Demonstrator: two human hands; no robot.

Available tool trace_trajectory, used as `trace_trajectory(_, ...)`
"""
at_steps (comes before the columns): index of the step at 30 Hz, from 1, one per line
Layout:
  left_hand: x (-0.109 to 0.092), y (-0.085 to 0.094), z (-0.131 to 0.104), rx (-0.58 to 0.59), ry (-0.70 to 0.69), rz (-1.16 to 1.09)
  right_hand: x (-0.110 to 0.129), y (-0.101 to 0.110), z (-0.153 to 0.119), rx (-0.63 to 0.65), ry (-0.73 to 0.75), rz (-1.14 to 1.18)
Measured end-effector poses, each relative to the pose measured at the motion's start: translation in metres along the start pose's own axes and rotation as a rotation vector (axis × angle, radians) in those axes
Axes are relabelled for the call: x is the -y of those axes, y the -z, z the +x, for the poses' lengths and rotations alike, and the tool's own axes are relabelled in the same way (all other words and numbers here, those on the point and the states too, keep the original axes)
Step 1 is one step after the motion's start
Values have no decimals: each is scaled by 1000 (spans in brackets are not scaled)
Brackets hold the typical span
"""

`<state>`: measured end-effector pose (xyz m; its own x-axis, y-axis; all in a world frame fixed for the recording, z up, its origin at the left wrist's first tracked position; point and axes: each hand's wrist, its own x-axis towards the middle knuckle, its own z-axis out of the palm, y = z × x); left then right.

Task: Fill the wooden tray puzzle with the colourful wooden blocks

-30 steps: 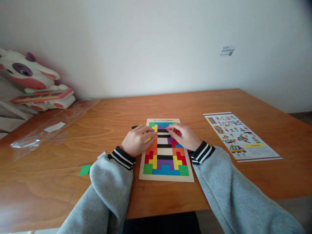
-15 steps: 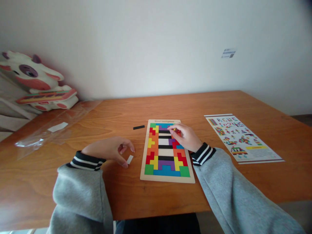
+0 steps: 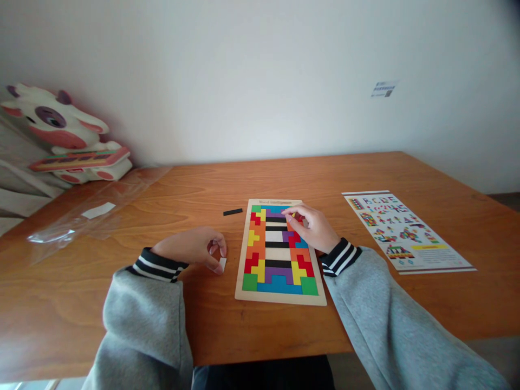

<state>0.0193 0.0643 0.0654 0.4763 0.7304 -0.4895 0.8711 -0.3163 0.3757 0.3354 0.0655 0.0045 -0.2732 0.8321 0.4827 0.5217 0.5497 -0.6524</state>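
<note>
A wooden puzzle board (image 3: 280, 301) filled with coloured block pieces lies before me on the table. Several black strips, one a black strip (image 3: 277, 245), cross its middle between pale gaps. My left hand (image 3: 199, 248) is left of the board, thumb and fingers closed on a small white piece (image 3: 223, 264) just above or on the tabletop. My right hand (image 3: 311, 225) rests over the board's upper right. Its thumb and index finger come together by the purple piece (image 3: 273, 213) near the top; whether something is between them is hidden.
A loose black strip (image 3: 233, 212) lies left of the board's top. To the right is a printed pattern sheet (image 3: 406, 233). A clear plastic bag (image 3: 65, 236) and a cow-shaped toy keyboard (image 3: 81, 135) are at the left. A wall (image 3: 244, 81) stands behind the table (image 3: 182, 195).
My left hand has moved slightly right, towards the board, and its fingers have closed on the white piece, which shifted and turned with it. The right hand has hardly moved.
</note>
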Motion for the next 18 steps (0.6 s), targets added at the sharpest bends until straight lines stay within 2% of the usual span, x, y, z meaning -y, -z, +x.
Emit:
trace_trajectory(15, -15, -2, 1, 47, -48, -235, -5, -1, 0, -16, -5, -6)
trace_trajectory(18, -14, -2, 3, -5, -82, -281, -3, -1, 0, -16, -8, -11)
